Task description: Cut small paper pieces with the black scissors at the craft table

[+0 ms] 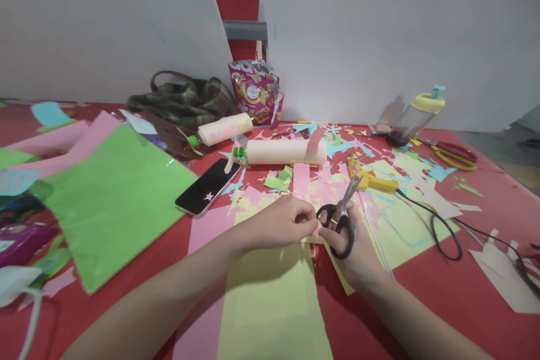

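The left hand (282,226) sits at the middle of the red bench (455,287). Its fingers (304,217) are pinched narrow on the top edge of a pale yellow paper sheet (270,298), which lies flat and runs from the hands towards 6 o'clock. Just beside it at 3 o'clock, the right hand (359,256) holds a pair of black-handled scissors (343,211). Its fingers are threaded through the loops, and the blades point towards 1 o'clock, nearly closed. The two hands almost touch over the sheet's upper edge.

A long pink paper strip (202,292) lies under the sheet on its 9 o'clock side. At 10 o'clock from the hands rests a black smartphone with a pink star on its screen (208,186), and beyond it a large green paper sheet (113,197). At 12 o'clock lies a cream paper-wrapped bottle with a green cap (287,152), among coloured paper scraps (333,146). At 1 o'clock there is a yellow glue gun (370,178), and its black cord (442,233) loops towards 3 o'clock. Farther out, at 2 o'clock, are a clear bottle with a yellow lid (417,115) and red-and-yellow scissors (453,155).
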The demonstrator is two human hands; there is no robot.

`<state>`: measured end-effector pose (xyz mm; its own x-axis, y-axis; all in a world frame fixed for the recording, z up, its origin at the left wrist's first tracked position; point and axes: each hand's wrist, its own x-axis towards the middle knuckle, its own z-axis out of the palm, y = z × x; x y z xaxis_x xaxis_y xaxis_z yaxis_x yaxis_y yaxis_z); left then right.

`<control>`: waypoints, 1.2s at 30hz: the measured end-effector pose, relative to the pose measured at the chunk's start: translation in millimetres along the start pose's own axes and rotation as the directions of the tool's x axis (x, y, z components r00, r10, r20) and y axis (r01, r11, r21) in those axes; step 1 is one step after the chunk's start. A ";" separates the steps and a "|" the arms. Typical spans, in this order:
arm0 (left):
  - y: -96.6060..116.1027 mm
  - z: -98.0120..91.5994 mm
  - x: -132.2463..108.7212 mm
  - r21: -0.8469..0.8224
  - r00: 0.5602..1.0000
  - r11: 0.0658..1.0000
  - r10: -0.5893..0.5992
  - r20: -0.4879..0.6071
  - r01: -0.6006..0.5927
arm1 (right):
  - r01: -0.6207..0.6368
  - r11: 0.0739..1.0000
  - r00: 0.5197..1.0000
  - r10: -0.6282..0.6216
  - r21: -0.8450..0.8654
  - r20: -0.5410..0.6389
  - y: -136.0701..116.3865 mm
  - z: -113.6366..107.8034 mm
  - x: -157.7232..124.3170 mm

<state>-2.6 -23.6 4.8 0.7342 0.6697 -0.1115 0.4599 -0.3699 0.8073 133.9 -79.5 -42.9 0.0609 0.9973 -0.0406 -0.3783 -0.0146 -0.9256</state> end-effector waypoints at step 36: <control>-3.0 -4.8 0.3 0.166 0.989 0.975 0.140 0.046 -0.146 | -0.061 0.998 0.996 0.062 0.027 -0.057 -0.6 0.0 0.0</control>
<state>-6.1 -19.2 5.1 0.8134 0.5812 -0.0235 0.4244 -0.5654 0.7072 134.2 -79.5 -42.3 0.0897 0.9888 -0.1197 -0.4061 -0.0734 -0.9109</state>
